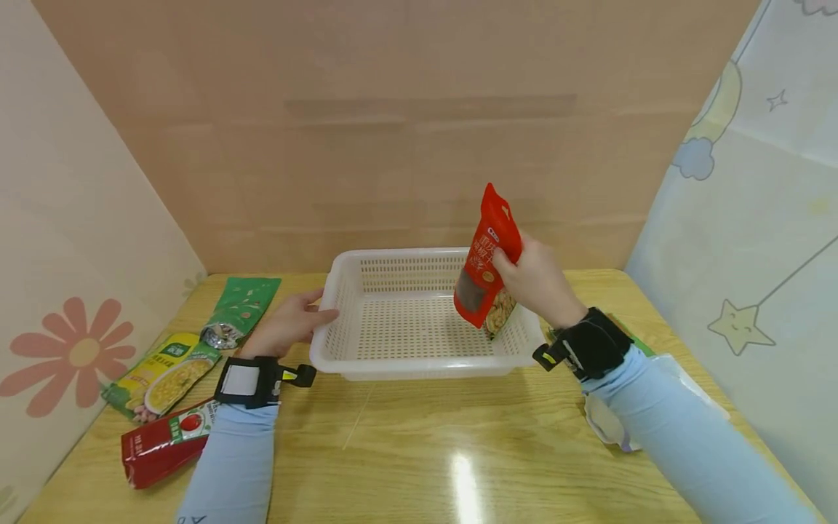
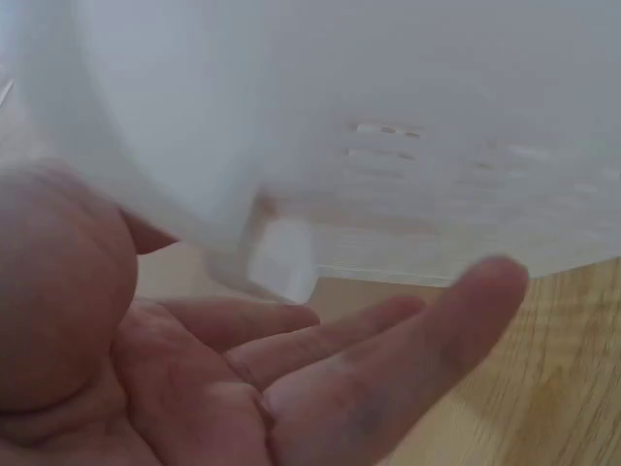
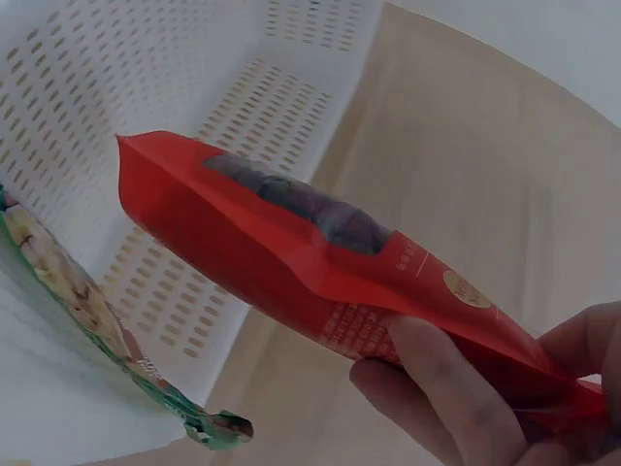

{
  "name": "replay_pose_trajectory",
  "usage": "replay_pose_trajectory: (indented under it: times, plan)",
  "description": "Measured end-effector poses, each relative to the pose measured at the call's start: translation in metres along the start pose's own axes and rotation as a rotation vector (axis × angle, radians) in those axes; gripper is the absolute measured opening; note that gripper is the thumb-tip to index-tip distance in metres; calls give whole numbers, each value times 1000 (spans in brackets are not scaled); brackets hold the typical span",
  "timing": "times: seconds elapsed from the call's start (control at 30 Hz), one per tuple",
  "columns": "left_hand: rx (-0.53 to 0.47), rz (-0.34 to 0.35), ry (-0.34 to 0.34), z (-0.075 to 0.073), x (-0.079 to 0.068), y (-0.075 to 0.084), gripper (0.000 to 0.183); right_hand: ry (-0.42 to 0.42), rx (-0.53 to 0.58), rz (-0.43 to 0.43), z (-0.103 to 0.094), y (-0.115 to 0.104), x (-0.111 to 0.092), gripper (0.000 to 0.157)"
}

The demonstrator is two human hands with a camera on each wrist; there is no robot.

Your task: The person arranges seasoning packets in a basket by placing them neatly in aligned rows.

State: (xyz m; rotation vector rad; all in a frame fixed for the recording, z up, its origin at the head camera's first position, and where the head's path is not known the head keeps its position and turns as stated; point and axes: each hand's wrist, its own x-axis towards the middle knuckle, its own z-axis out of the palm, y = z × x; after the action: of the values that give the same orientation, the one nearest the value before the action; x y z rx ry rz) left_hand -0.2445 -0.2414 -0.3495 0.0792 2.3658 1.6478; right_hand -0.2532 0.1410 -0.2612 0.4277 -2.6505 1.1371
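My right hand (image 1: 540, 280) grips a red food pouch (image 1: 487, 251) and holds it over the right half of a white plastic basket (image 1: 419, 367). The thumb lies on the pouch's printed front; its dark contents show through a window in the right wrist view. Beneath the pouch, a green-edged packet with a food picture (image 3: 73, 291) leans inside the basket's right end. At the basket's left end, my left hand (image 1: 291, 320) holds the rim, thumb over it. In the left wrist view, other fingers (image 2: 359, 388) extend below the rim, apart from the basket.
On the left lie a green pouch (image 1: 242, 306), a yellow-green packet (image 1: 166, 371) and a dark red pouch (image 1: 160, 447). A white packet (image 1: 605, 422) is partly hidden under my right forearm, with something green behind it. Walls border the wooden table (image 1: 393, 451) behind and at both sides.
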Motion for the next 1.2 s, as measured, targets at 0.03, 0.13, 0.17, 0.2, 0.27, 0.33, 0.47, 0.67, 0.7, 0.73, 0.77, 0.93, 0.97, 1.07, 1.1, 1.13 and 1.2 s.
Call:
replay_pose_trajectory:
  times: [0.03, 0.13, 0.17, 0.2, 0.27, 0.33, 0.47, 0.67, 0.7, 0.73, 0.77, 0.93, 0.97, 1.07, 1.1, 1.13, 1.2]
  plan:
    - [-6, -2, -4, 1, 0, -1, 70, -25, -17, 14, 1, 0, 3, 34]
    - [-2, 3, 1, 2, -1, -2, 68, -73, -53, 29, 5, 1, 12, 35]
    - [12, 8, 3, 2, -1, -1, 67, -84, -60, 32, 6, 1, 14, 35]
    - [23, 16, 4, 3, -1, -1, 65, -93, -61, 39, 7, 1, 16, 36]
    - [57, 33, 5, 4, -2, 0, 64, -114, -63, 60, 10, 3, 19, 39]
    - [81, 48, 3, 5, -2, 2, 62, -144, -74, 87, 14, 5, 22, 47]
    - [95, 60, -3, 6, -2, 4, 61, -199, -112, 124, 21, 12, 26, 57]
    - [119, 51, -4, 6, -3, 10, 60, -243, -156, 134, 24, 15, 27, 61]
    - [123, 49, -4, 5, -4, 10, 60, -251, -168, 136, 25, 15, 27, 61]
    - [127, 46, -2, 5, -4, 10, 60, -258, -184, 134, 25, 14, 27, 61]
    - [130, 45, -2, 5, -4, 10, 60, -266, -197, 135, 26, 13, 27, 62]
    - [125, 43, -5, 3, -4, 7, 61, -304, -220, 154, 28, 10, 27, 58]
    - [122, 45, -7, 2, -5, 7, 61, -309, -222, 160, 28, 10, 27, 58]
    - [115, 56, -12, 2, -5, 6, 60, -305, -214, 176, 31, 11, 28, 59]
    - [114, 57, -11, 2, -5, 6, 60, -302, -202, 186, 31, 12, 29, 60]
    - [112, 59, -11, 2, -5, 5, 60, -297, -185, 197, 32, 13, 30, 60]
    - [112, 58, -11, 3, -4, 5, 60, -291, -151, 221, 33, 15, 31, 60]
